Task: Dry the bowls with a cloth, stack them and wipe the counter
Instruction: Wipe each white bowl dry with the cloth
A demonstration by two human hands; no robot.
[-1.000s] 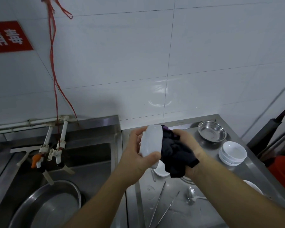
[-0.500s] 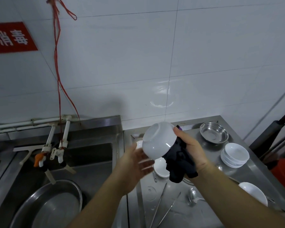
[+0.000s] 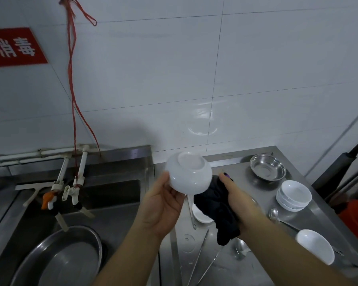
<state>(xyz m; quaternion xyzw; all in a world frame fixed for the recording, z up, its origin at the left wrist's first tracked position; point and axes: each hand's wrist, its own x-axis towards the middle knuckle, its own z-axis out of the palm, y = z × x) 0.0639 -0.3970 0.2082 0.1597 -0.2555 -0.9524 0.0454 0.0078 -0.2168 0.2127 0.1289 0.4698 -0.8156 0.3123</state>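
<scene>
Now white bowl [image 3: 189,175] upturned, foot ring facing camera, tilted.

One white bowl [image 3: 188,176] is up in the air, touching the left hand [image 3: 161,207]. One dark cloth [image 3: 217,213] is in the right hand [image 3: 239,200]. To the right of that hand sit one stack of white dishes [image 3: 293,195], one metal bowl [image 3: 268,166] and one more white bowl [image 3: 315,245]. Under the hands are two spoons [image 3: 274,213] and one small white dish [image 3: 201,213]. Left of the hands, one big metal basin [image 3: 58,259].
</scene>
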